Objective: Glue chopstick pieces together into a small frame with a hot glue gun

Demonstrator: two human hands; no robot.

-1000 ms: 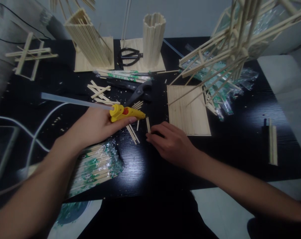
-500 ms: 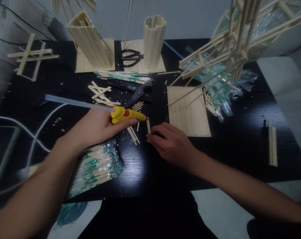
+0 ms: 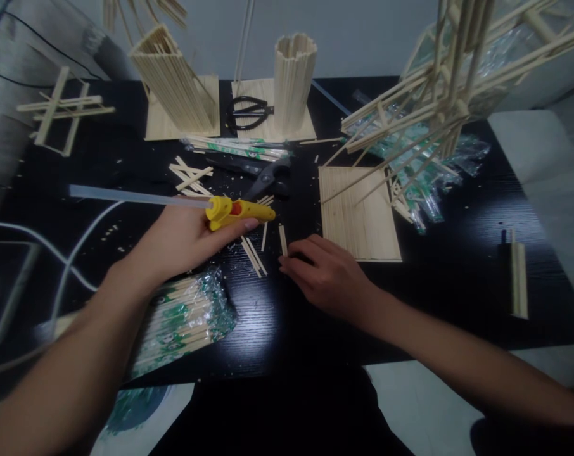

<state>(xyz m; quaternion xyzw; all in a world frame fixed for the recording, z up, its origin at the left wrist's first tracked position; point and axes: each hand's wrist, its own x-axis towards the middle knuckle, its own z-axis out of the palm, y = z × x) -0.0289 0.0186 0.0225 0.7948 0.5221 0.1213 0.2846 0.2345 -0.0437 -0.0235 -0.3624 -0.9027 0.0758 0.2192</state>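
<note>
My left hand (image 3: 187,237) is closed around a yellow hot glue gun (image 3: 242,213), its tip pointing right. A long translucent glue stick (image 3: 139,196) sticks out of the gun's back end to the left. My right hand (image 3: 322,269) pinches the lower end of a short wooden stick piece (image 3: 282,239), which stands out from the fingertips just right of the gun's tip; the two are apart. Cut stick pieces (image 3: 253,256) lie on the black table between the hands. Behind the gun rest black-handled scissors (image 3: 263,177).
A plastic pack of chopsticks (image 3: 187,316) lies by my left forearm. Wooden stick towers (image 3: 294,82) on square bases stand at the back. A flat wooden panel (image 3: 358,215) and a large stick frame (image 3: 439,95) are on the right. A white cable (image 3: 68,259) loops at the left.
My left hand and the glue gun have moved slightly left and up, so the tip is farther from the stick piece. The right hand has stayed in place.
</note>
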